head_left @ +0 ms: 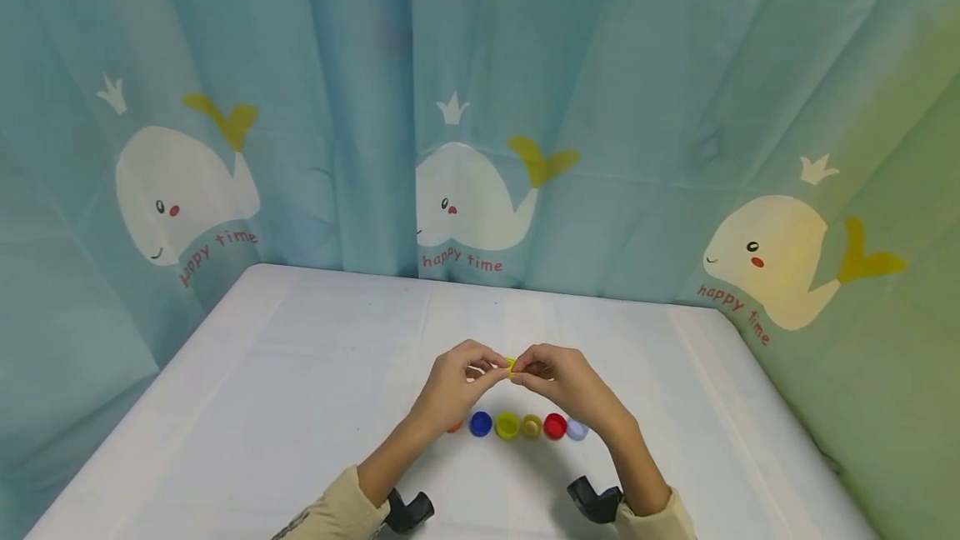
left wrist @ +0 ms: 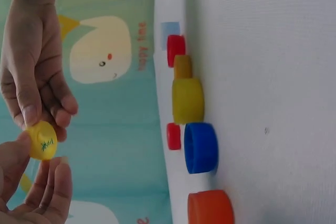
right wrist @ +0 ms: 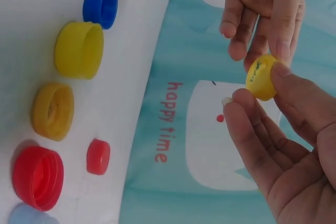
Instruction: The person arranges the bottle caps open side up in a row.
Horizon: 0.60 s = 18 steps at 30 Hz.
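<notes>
A small yellow bottle cap [left wrist: 44, 141] with dark lettering on its top is held up above the table, pinched from both sides. My left hand [head_left: 463, 379] grips it by thumb and fingertips from the left, and my right hand [head_left: 561, 373] does the same from the right. In the right wrist view the yellow cap [right wrist: 261, 78] is tilted between the two thumbs. Below the hands stands a row of bottle caps: orange [head_left: 454, 427], blue [head_left: 481, 423], yellow-green [head_left: 507, 426], amber [head_left: 532, 426], red [head_left: 555, 426] and pale blue [head_left: 577, 429].
A smaller red cap [right wrist: 98, 157] sits apart on the far side of the row. All rest on a white-covered table [head_left: 315, 373]. Black angled pieces [head_left: 595, 500] show at both wrists. A blue-green curtain [head_left: 637, 107] with whale prints hangs behind the table.
</notes>
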Available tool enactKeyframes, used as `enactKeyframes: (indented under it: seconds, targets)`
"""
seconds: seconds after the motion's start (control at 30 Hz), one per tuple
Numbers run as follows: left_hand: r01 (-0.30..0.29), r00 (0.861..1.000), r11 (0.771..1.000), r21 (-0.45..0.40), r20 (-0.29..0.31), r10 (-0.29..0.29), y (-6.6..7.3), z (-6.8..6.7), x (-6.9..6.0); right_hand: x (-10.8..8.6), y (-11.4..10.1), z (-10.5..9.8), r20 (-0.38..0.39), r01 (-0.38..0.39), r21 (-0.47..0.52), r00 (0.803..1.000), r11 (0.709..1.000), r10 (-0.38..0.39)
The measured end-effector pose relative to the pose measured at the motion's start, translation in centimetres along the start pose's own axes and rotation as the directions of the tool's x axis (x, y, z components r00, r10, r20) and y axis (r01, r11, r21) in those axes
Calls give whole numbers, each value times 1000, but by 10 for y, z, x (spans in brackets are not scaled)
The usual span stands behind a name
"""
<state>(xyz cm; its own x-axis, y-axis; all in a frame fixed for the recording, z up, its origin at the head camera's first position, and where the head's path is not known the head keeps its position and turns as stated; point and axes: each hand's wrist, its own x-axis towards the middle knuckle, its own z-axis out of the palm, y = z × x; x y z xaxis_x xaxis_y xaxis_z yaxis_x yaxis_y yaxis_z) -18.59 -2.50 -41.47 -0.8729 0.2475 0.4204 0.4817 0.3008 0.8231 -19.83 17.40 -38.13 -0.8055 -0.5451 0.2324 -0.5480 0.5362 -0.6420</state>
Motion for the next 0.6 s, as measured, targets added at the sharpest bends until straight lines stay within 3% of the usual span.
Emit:
enactKeyframes:
  seconds: [0.33, 0.6]
  targets:
    - [-16, 1000, 999, -30, -2, 16, -1, 13, -1, -9, 3, -8, 5, -9, -40, 1000, 999, 9]
    - [-4, 996, 999, -32, 94, 7, -4, 29, -5, -22, 11, -11, 6, -113, -38, 994, 993, 113]
